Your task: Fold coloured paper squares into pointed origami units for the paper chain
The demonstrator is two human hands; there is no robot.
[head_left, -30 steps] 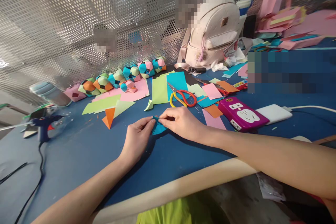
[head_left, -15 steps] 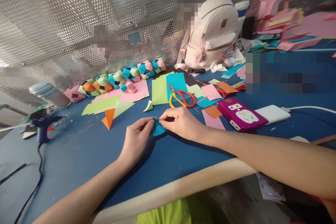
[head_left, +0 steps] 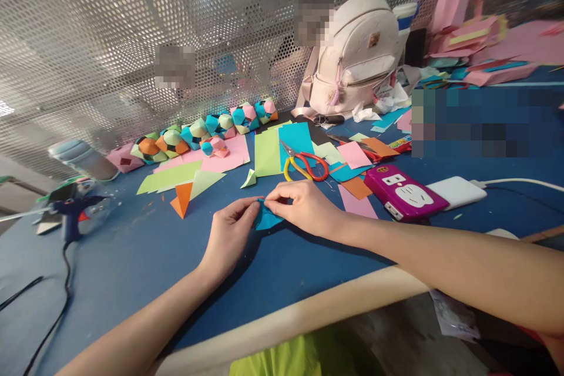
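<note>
A small piece of blue paper [head_left: 268, 220], partly folded, is held just above the blue table between my two hands. My left hand [head_left: 231, 229] pinches its left side between thumb and fingers. At the upper right of the paper my right hand [head_left: 306, 205] pinches too, its fingertips close to my left thumb. Scissors [head_left: 304, 161] with red and yellow handles lie just beyond my right hand on blue and green sheets. Past my left hand lie a small folded green paper piece [head_left: 249, 178] and a folded orange piece [head_left: 183, 198].
A row of folded paper balls [head_left: 194, 132] lines the mesh wall [head_left: 132, 12]. A glue gun [head_left: 73, 211] with a trailing cord and a tumbler [head_left: 81, 158] stand left. To the right are a purple power strip [head_left: 405, 192], a white charger [head_left: 458, 191] and a backpack [head_left: 356, 59].
The blue paper has shifted slightly and shows a little more toward the right. My right fingertips have moved slightly left; my left hand stays nearly still.
</note>
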